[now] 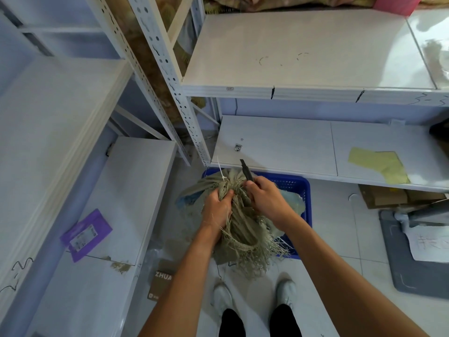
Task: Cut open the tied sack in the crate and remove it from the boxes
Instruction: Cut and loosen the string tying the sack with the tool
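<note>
Shelving (303, 49): pale metal racks with flat, smooth boards fill the view from nine o'clock round to three o'clock.
Floor (340, 239): glossy light tiles, littered with flattened cardboard and paper.
Crate (300, 188): blue plastic with perforated walls, at the centre of the view, tucked under the lowest shelf.
Sack (243, 229): coarse, olive-tan woven fabric, sitting in the crate and spilling over its near wall toward six o'clock; the mouth is bunched into a frayed, stringy neck.
Tie (222, 175): a thin white plastic strap cinched round the neck, its tail pointing to eleven o'clock.
Left hand (216, 205): fingers closed tight on the gathered neck, just below the tie.
Right hand (264, 195): fingers wrapped round a dark knife (246, 170), blade end aimed at twelve o'clock, touching the neck from the two o'clock side.
Step in hand: likely the cutting itself, as the sack is still tied.
Next move: probably needs the blade worked under the strap or through the fibres, cutting away from the left hand, which sits very near.
Boxes: hidden under the sack; cannot tell.
</note>
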